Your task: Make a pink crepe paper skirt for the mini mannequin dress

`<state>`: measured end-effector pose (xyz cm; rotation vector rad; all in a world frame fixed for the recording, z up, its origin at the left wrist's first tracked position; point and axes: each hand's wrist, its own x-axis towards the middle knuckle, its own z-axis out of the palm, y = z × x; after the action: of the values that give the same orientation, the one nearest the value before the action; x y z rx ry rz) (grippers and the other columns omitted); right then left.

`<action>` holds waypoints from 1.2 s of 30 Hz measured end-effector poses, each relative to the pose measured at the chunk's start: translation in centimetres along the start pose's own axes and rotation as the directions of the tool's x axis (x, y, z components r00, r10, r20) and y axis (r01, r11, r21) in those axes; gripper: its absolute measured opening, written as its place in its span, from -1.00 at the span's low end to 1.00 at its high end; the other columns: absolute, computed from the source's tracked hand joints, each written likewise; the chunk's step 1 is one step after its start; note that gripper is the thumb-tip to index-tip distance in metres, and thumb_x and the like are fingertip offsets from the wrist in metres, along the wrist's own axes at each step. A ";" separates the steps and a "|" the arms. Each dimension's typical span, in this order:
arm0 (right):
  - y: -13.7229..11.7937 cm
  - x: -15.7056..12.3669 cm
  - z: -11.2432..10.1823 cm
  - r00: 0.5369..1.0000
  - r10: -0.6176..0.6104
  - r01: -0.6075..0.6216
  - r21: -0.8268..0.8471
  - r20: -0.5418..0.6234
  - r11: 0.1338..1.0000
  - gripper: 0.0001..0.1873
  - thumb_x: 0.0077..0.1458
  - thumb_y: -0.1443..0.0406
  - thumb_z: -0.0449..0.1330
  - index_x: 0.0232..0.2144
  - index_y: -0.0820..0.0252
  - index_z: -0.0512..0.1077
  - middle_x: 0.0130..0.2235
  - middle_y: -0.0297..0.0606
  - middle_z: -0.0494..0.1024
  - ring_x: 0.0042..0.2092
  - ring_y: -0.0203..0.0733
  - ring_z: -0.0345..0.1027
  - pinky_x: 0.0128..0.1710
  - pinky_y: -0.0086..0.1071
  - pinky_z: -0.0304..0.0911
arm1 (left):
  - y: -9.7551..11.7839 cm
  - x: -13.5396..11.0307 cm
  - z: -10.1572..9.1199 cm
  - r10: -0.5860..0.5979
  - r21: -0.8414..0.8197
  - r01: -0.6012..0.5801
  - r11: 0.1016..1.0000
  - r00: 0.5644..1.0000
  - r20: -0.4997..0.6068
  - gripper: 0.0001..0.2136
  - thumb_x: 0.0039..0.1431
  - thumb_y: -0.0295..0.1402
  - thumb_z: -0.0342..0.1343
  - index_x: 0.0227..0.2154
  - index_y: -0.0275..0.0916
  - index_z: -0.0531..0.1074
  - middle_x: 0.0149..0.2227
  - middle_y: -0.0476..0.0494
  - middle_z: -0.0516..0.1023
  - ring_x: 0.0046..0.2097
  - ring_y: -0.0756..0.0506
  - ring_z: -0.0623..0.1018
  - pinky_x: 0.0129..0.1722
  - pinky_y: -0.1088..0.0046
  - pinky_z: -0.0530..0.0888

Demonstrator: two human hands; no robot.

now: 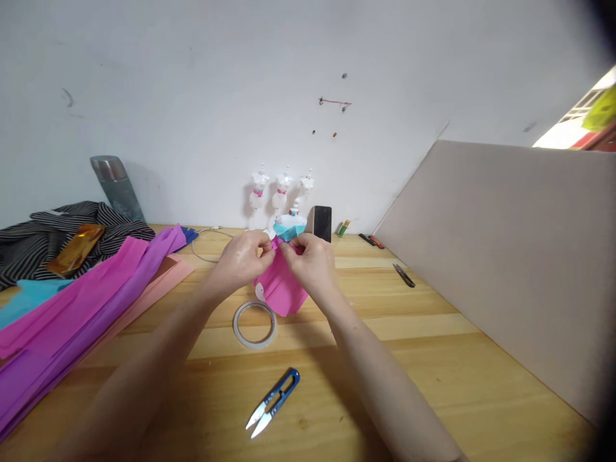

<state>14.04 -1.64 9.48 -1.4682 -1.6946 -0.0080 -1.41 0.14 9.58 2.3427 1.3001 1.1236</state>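
Note:
Both hands meet over the middle of the wooden table (433, 359). My left hand (243, 256) and my right hand (312, 260) each pinch the top edge of a piece of pink crepe paper (282, 289), which hangs down between them like a small skirt. Right behind the fingers stands a small white mannequin with a turquoise paper skirt (290, 226). Below the paper a roll of clear tape (255, 324) lies flat on the table. Blue-handled thread snips (273, 402) lie nearer to me.
Long strips of pink and purple crepe paper (81, 308) cover the left side. Striped cloth (43, 237), a gold wrapper and a grey bottle (117, 186) sit at the back left. Three white mannequins (279, 189), a phone (322, 222), small tools and a grey board (510, 256) stand behind and right.

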 end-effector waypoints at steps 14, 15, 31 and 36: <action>-0.2 -0.2 0.0 1.000 0.000 -0.003 -0.131 -0.017 0.991 -0.77 0.02 0.23 0.12 -0.62 0.16 0.28 -0.50 -0.24 0.43 -0.44 -0.19 0.26 -0.46 -0.36 -0.05 | 0.3 -0.1 0.1 -0.001 0.019 0.001 1.000 1.000 0.012 -0.84 0.04 -0.36 0.02 -0.60 -0.23 0.32 -0.51 -0.04 0.46 -0.42 -0.03 0.41 -0.36 0.43 0.31; -0.1 -0.1 0.0 1.000 0.001 -0.004 -0.128 -0.020 0.992 -0.78 0.02 0.23 0.13 -0.61 0.15 0.28 -0.50 -0.25 0.43 -0.44 -0.19 0.26 -0.46 -0.36 -0.04 | 0.3 -0.1 0.1 -0.001 0.017 0.001 1.000 1.000 0.013 -0.84 0.05 -0.36 0.02 -0.61 -0.23 0.31 -0.52 -0.04 0.45 -0.42 -0.03 0.41 -0.36 0.43 0.31; 0.7 0.8 -0.6 0.991 0.082 -0.091 0.084 0.109 0.992 -0.78 -0.05 0.16 0.15 -0.45 0.19 0.47 -0.56 -0.31 0.40 -0.49 -0.21 0.23 -0.47 -0.38 0.03 | 0.7 -0.3 -0.8 0.052 -0.005 -0.052 0.999 0.996 0.065 -0.85 0.03 -0.36 0.05 -0.59 -0.23 0.40 -0.48 -0.05 0.50 -0.39 -0.04 0.45 -0.35 0.44 0.35; 0.7 0.9 -0.8 0.991 0.060 -0.073 0.107 0.119 0.992 -0.78 -0.06 0.18 0.16 -0.44 0.21 0.51 -0.56 -0.32 0.41 -0.49 -0.23 0.21 -0.46 -0.39 0.04 | 0.3 -0.3 -2.0 0.023 -0.059 -0.016 0.998 0.993 0.115 -0.77 0.07 -0.29 0.02 -0.59 -0.24 0.47 -0.57 -0.02 0.48 -0.46 -0.02 0.43 -0.40 0.47 0.36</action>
<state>15.11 -1.10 10.21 -1.4645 -1.7089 0.2082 -2.72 -0.58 10.98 2.3456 1.1913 1.0014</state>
